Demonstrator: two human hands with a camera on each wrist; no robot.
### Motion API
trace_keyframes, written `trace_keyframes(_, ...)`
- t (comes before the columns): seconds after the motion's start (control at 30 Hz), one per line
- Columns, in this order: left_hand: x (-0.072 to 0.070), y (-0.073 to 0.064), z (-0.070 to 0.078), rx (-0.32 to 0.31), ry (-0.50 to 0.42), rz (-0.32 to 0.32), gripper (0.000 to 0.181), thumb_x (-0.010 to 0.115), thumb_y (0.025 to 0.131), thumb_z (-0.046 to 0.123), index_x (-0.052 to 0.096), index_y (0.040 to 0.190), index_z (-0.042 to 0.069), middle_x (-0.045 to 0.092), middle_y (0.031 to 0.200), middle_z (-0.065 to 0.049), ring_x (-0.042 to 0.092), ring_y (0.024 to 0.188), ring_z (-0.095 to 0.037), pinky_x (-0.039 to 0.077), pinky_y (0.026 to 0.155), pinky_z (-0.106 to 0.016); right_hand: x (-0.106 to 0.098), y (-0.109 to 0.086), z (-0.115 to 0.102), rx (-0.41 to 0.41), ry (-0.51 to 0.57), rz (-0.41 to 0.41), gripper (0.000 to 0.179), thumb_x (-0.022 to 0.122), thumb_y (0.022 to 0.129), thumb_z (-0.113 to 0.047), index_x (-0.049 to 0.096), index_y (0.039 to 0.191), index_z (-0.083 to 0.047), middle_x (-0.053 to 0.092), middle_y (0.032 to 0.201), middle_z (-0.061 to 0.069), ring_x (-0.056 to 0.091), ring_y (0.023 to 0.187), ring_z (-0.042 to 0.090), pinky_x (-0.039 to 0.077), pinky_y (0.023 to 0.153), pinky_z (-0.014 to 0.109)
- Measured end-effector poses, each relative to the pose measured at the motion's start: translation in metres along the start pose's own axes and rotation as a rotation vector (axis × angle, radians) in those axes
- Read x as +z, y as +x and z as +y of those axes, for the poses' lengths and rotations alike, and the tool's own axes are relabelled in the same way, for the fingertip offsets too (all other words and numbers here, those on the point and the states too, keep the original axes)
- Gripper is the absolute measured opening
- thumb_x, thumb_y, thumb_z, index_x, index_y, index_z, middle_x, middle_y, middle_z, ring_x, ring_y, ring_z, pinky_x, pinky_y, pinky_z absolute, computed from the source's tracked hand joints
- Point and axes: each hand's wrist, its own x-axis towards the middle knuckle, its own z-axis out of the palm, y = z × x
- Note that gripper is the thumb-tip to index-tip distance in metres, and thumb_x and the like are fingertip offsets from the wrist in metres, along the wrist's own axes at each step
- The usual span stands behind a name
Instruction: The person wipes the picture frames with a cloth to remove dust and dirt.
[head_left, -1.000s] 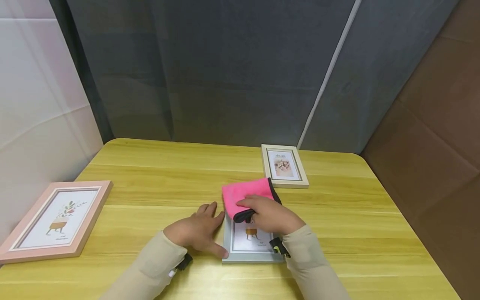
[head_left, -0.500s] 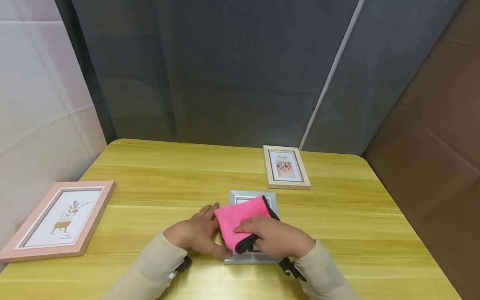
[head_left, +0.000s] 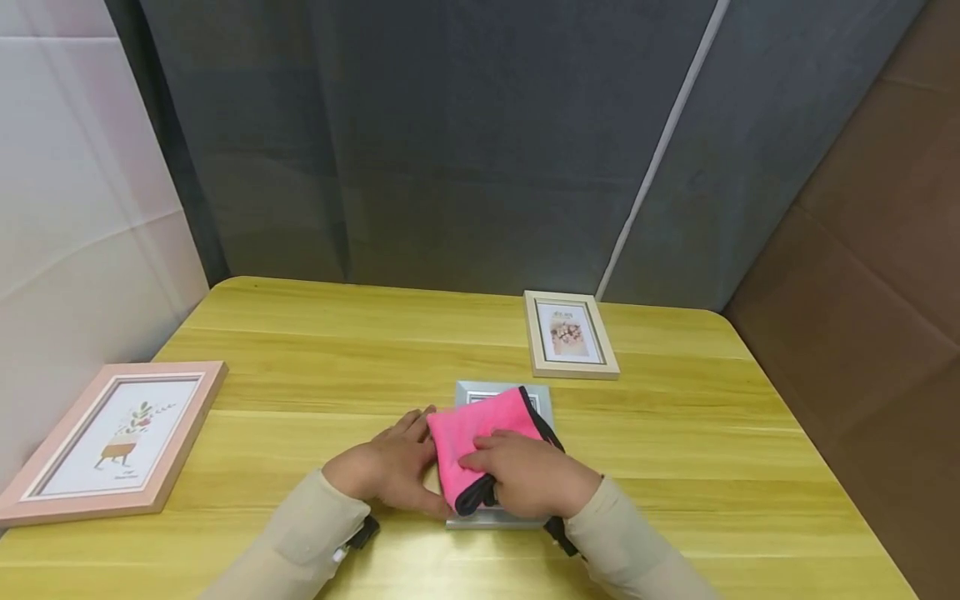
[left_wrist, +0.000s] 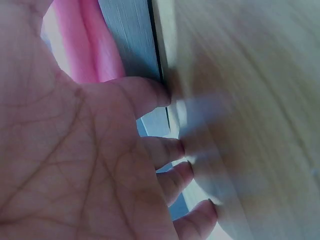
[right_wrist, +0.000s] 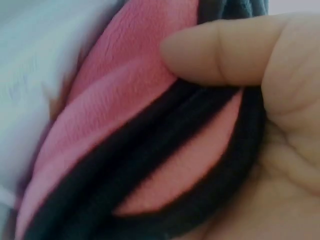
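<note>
A silver-grey picture frame point(head_left: 495, 522) lies on the table in front of me, mostly covered by a folded pink cloth point(head_left: 459, 446) with black edging. My right hand point(head_left: 536, 475) grips the cloth and presses it over the picture. In the right wrist view, the thumb point(right_wrist: 215, 55) lies across the cloth's black hem point(right_wrist: 135, 135). My left hand point(head_left: 390, 471) rests along the frame's left side, thumb by its near corner, fingers loosely spread. The left wrist view has the palm point(left_wrist: 75, 150) beside the frame's edge point(left_wrist: 132, 40), with the pink cloth behind it.
A pink picture frame point(head_left: 168, 450) with a plant print lies at the left of the wooden table point(head_left: 315, 358). Further back, right of centre, lies a cream picture frame point(head_left: 573, 369). A dark curtain point(head_left: 465, 150) hangs behind the table.
My right hand has drawn the cloth toward me down the grey frame, uncovering its far edge and covering the lower picture, then shifted slightly left. My left hand has stayed by the frame.
</note>
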Motion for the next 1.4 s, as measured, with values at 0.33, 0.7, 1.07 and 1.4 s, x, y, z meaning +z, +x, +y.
trace_keyframes(0.33,0.000,0.000,0.001,-0.002,0.017,-0.027,0.105,0.074,0.073,0.069,0.039,0.153,0.011,0.013,0.161,-0.026,0.012,0.147,-0.045,0.020,0.115,-0.057,-0.006,0.026,0.014,0.128,0.007,0.042,0.060,0.060,0.092,-0.002,0.050,0.148,-0.020,0.043,0.153,0.010,0.034,0.142,0.034,0.030,0.114,0.046)
trace_keyframes(0.7,-0.001,-0.002,0.001,0.004,0.019,-0.004,0.109,0.073,0.067,0.072,0.046,0.149,0.006,0.017,0.160,-0.026,0.015,0.147,-0.043,0.025,0.112,-0.060,0.001,-0.027,-0.007,-0.140,0.005,0.001,0.050,0.060,0.088,0.000,0.063,0.135,-0.017,0.059,0.138,0.005,0.049,0.133,0.023,0.035,0.111,0.035)
trace_keyframes(1.07,-0.002,-0.001,0.001,-0.005,-0.005,-0.019,0.105,0.075,0.071,0.068,0.039,0.154,0.013,0.015,0.161,-0.027,0.013,0.146,-0.046,0.022,0.114,-0.059,-0.002,0.027,0.011,0.125,0.003,0.065,0.061,0.061,0.088,0.001,0.054,0.145,-0.019,0.048,0.149,0.010,0.040,0.138,0.036,0.034,0.112,0.047)
trace_keyframes(1.4,-0.003,-0.001,0.005,-0.007,0.005,0.005,0.107,0.076,0.065,0.070,0.046,0.149,0.011,0.021,0.159,-0.026,0.018,0.145,-0.045,0.028,0.110,-0.062,-0.010,-0.014,0.014,-0.148,0.183,0.024,0.041,0.057,0.090,0.006,0.068,0.127,-0.008,0.067,0.124,0.001,0.058,0.118,0.011,0.042,0.105,0.031)
